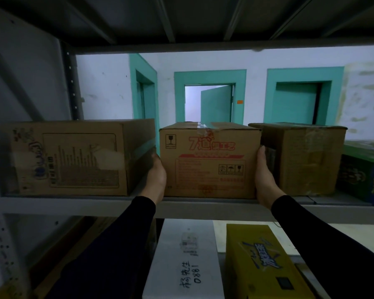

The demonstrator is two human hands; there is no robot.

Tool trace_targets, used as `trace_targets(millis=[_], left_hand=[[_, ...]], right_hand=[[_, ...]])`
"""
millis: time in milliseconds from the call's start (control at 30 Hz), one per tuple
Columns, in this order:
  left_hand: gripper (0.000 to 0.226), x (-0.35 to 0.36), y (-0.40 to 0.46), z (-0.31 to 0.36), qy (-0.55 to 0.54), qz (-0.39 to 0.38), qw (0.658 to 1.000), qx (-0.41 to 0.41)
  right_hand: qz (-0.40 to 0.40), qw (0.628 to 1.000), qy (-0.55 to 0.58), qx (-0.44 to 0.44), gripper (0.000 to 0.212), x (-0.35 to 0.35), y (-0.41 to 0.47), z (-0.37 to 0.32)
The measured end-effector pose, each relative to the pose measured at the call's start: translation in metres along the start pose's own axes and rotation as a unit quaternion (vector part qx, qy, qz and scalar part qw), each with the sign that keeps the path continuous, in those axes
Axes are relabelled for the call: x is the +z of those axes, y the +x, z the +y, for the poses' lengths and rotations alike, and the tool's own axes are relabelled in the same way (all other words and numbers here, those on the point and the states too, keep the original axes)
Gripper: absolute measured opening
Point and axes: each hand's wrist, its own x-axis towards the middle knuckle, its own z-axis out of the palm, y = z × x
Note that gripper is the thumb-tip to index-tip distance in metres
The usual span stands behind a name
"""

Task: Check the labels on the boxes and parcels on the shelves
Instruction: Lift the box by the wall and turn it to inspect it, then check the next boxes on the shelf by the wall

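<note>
Together, left hand [157, 175] and right hand [265, 178] flank, palms inward, the middle box [209, 160].

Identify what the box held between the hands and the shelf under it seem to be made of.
Middle box: brown corrugated cardboard by the look, matte, red print, clear tape shining across the top seam. Shelf: probably painted metal, pale grey and smooth, with a thin folded front edge.

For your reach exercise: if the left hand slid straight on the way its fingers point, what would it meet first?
Probably nothing on the shelf: the left hand points into the gap between the middle box and the left box, which looks open through to the far wall. Depth is unclear.
</note>
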Motion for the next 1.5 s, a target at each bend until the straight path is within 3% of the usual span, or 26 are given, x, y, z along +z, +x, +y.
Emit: trace_targets(millis=[167,233,333,400,500,600,767,867,1000,1067,1167,1333,1500], left_hand=[[0.061,-0.014,-0.02,0.016,-0.01,-0.014,0.999,0.036],[0.064,-0.023,-0.031,0.029,0.011,-0.004,0.998,0.068],[0.065,-0.038,-0.052,0.05,0.044,0.006,0.995,0.095],[0.062,-0.051,-0.064,0.063,0.054,0.01,0.992,0.115],[0.059,-0.084,-0.078,0.078,0.065,0.037,0.988,0.136],[0.06,-0.134,-0.081,0.088,0.076,0.085,0.984,0.139],[0.061,-0.215,-0.073,0.091,0.083,0.114,0.98,0.142],[0.053,-0.264,-0.055,0.088,0.072,0.124,0.979,0.144],[0.041,-0.323,-0.015,0.094,0.063,0.115,0.981,0.141],[0.035,-0.341,-0.001,0.096,0.064,0.103,0.983,0.136],[0.053,-0.367,0.03,0.093,0.078,0.08,0.987,0.117],[0.057,-0.376,0.069,0.084,0.045,0.04,0.994,0.088],[0.061,-0.37,0.089,0.078,-0.023,0.026,0.998,0.044]], right_hand=[[0.052,0.989,-0.081,-0.117,0.06,-0.005,-0.02,-0.017],[0.096,0.965,-0.123,-0.213,0.044,-0.005,-0.029,-0.03],[0.135,0.924,-0.171,-0.313,0.043,0.004,-0.039,-0.049],[0.111,0.916,-0.176,-0.342,0.036,0.02,-0.049,-0.058],[0.008,0.914,-0.165,-0.37,0.021,0.06,-0.073,-0.064],[-0.115,0.918,-0.16,-0.343,0.024,0.111,-0.101,-0.056],[-0.254,0.897,-0.213,-0.291,0.057,0.191,-0.129,-0.031],[-0.258,0.898,-0.24,-0.262,0.074,0.239,-0.129,-0.014],[-0.138,0.938,-0.241,-0.21,0.112,0.292,-0.111,0.01],[-0.085,0.95,-0.235,-0.189,0.091,0.305,-0.104,0.015],[-0.03,0.964,-0.217,-0.149,0.06,0.317,-0.088,0.027],[0.002,0.993,-0.104,-0.056,0.067,0.325,-0.07,0.04],[0.001,1.0,0.016,-0.009,0.053,0.328,-0.069,0.045]])
